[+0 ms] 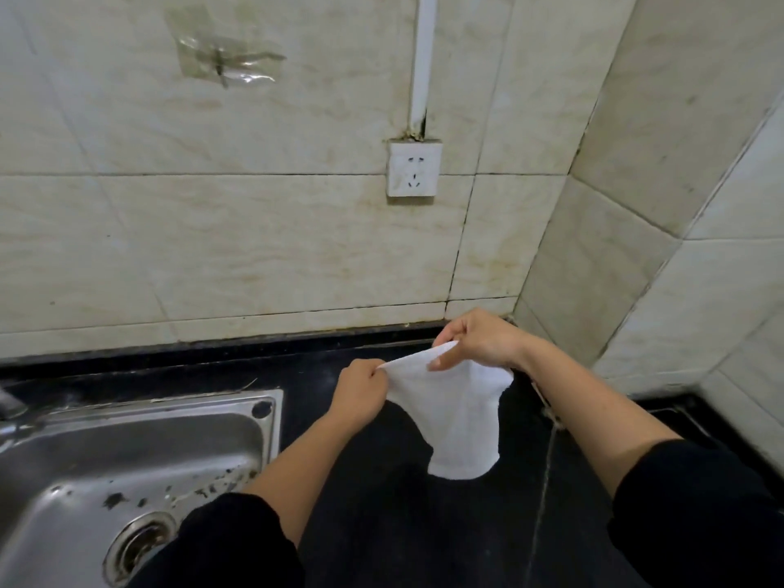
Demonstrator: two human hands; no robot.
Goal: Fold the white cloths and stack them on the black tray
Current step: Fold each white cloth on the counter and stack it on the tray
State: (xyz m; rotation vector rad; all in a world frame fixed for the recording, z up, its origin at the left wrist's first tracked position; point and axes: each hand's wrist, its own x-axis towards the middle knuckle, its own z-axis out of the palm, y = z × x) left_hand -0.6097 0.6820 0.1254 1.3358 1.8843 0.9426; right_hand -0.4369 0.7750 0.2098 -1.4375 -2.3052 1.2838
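Left grip (pixel 360 390), right grip (pixel 478 342): cloth (pixel 450 418) edge

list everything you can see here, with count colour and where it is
white terry cloth: one, white, hanging over the counter from both hands
stainless steel sink: one, silver, lower left, set in the counter
black stone counter: one, black, under the hands
white plastic wall socket: one, white, above the hands
white cable duct: one, white, above the socket
clear tape patch: one, transparent, upper left wall
beige wall tiles: many, beige, back and right
left hand: one, pinching the cloth's left corner
right hand: one, gripping its right top edge
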